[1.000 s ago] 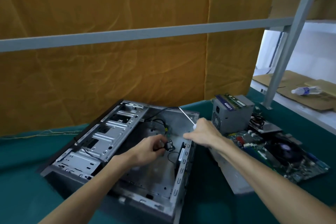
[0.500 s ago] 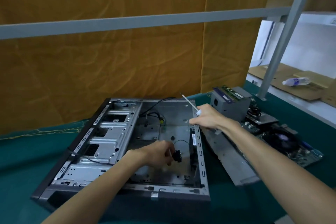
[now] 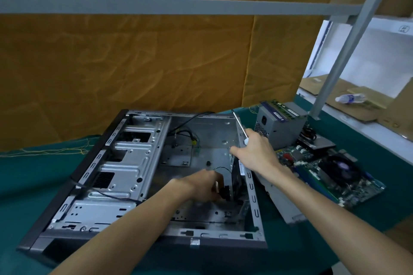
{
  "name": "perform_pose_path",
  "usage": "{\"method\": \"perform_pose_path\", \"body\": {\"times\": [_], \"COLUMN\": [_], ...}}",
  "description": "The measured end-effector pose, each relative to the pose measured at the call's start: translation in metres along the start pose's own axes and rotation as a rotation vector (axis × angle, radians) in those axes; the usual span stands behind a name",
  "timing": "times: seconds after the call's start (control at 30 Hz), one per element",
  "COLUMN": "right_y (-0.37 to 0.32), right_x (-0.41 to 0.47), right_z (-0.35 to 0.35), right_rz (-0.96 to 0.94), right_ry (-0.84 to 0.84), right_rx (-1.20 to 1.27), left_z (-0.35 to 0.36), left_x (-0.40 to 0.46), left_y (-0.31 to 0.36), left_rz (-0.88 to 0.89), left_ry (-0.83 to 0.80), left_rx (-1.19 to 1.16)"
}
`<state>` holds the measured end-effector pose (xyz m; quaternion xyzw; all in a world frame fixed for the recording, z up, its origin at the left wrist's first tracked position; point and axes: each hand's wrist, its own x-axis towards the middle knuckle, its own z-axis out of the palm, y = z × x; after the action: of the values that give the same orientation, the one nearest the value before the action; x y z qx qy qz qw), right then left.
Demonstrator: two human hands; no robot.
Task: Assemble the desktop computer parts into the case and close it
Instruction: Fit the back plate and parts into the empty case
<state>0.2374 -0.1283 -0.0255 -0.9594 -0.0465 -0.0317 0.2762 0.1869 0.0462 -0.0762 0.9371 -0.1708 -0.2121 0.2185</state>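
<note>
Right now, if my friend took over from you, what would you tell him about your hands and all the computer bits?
Left hand: inside the open case, holding a small black part with a thin wire near the right wall.
Right hand: on the case's right wall, gripping a screwdriver with the tip pointing up and away.
Outside the case, on the green table: the power supply, the motherboard with its fan, and a grey side panel.
Done: the case lies open with only cables inside.
Left: fix the small part, fit the motherboard and power supply, close the panel.
</note>
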Motion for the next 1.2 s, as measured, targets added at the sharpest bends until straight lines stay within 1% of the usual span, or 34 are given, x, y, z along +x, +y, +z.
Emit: {"method": "perform_pose_path", "body": {"times": [0.17,0.2,0.27,0.33,0.4,0.57,0.63,0.7,0.73,1.0,1.1,1.2], "right_y": [0.004,0.005,0.010,0.017,0.027,0.049,0.057,0.066,0.070,0.116,0.131,0.133], "right_x": [0.000,-0.002,-0.009,-0.021,-0.032,-0.052,-0.059,-0.064,-0.065,-0.034,-0.033,-0.036], "right_z": [0.002,0.002,0.002,0.000,-0.003,-0.008,-0.006,0.000,0.003,-0.008,0.000,0.004], "right_rz": [-0.033,-0.037,-0.019,0.065,0.182,0.368,0.401,0.409,0.404,0.247,0.172,0.196], "right_ry": [0.029,0.028,0.020,0.009,-0.015,-0.099,-0.174,-0.237,-0.238,-0.135,-0.128,-0.105], "right_rx": [0.014,0.042,0.194,0.410,0.559,0.785,0.805,0.726,0.663,-0.033,-0.240,-0.365], "left_z": [0.005,0.006,0.007,0.009,0.010,0.011,0.011,0.011,0.011,0.014,0.016,0.017], "left_x": [0.000,0.000,0.000,0.002,0.007,0.014,0.016,0.018,0.018,0.014,0.015,0.015], "left_y": [-0.001,0.001,0.005,0.011,0.015,0.016,0.017,0.018,0.019,0.014,0.011,0.010], "left_rz": [0.003,0.000,0.000,0.023,0.030,-0.064,-0.099,-0.116,-0.118,-0.081,-0.053,-0.035], "left_ry": [-0.014,-0.026,-0.052,-0.072,-0.091,-0.148,-0.145,-0.137,-0.135,-0.105,-0.095,-0.088], "left_rx": [-0.053,-0.062,-0.074,-0.096,-0.153,-0.270,-0.282,-0.275,-0.269,-0.280,-0.298,-0.301]}}
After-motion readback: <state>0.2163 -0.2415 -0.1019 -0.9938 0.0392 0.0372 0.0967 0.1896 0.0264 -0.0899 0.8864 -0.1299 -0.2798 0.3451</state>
